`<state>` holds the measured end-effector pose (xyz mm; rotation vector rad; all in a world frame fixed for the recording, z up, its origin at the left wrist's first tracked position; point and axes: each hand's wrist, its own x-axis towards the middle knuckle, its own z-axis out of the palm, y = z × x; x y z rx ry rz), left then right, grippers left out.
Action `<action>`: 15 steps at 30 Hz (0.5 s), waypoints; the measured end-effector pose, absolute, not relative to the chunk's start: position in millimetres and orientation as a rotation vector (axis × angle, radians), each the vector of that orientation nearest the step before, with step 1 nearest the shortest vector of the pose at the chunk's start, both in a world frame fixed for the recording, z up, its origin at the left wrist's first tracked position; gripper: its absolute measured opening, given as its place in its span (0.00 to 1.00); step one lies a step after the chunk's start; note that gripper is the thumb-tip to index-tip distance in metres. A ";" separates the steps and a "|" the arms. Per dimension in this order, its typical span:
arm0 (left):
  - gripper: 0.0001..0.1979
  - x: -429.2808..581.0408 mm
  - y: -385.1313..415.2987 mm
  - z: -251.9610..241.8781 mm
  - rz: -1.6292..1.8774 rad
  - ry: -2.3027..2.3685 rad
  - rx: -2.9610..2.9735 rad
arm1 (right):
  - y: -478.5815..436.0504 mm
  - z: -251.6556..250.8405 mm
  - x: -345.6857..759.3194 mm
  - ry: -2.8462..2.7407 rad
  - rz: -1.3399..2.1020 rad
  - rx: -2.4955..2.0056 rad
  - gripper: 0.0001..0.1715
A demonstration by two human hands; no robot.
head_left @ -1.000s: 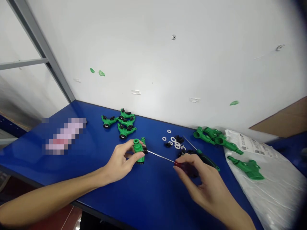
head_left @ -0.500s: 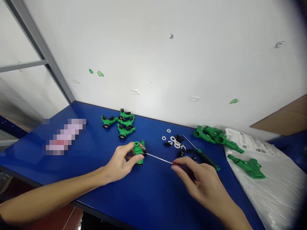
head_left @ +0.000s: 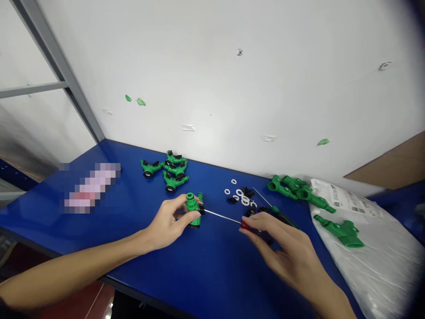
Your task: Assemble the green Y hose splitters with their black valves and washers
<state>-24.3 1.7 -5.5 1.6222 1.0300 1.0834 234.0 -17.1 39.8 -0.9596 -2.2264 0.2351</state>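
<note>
My left hand [head_left: 164, 223] grips the light, stiff green plastic hose connector [head_left: 193, 212] by its barrel; my right hand [head_left: 282, 248] pinches a red-handled screwdriver [head_left: 245, 225] at 3 o'clock.

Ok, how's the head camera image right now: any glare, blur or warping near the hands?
In the head view, the blue tabletop shows a soft sheen, a pixelated patch hides what lies at left, wide-angle warping bends the frame, and the right corners darken; the screwdriver shaft and green hose fitting look sharp.

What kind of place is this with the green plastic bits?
Probably an assembly workshop: a blue workbench, grouped green plastic hose connectors, small white washers, and a screwdriver in the right hand.
</note>
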 end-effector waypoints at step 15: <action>0.14 -22.0 7.4 -6.1 1.095 0.833 1.255 | -14.2 44.5 228.7 -2.054 0.309 -1.317 0.20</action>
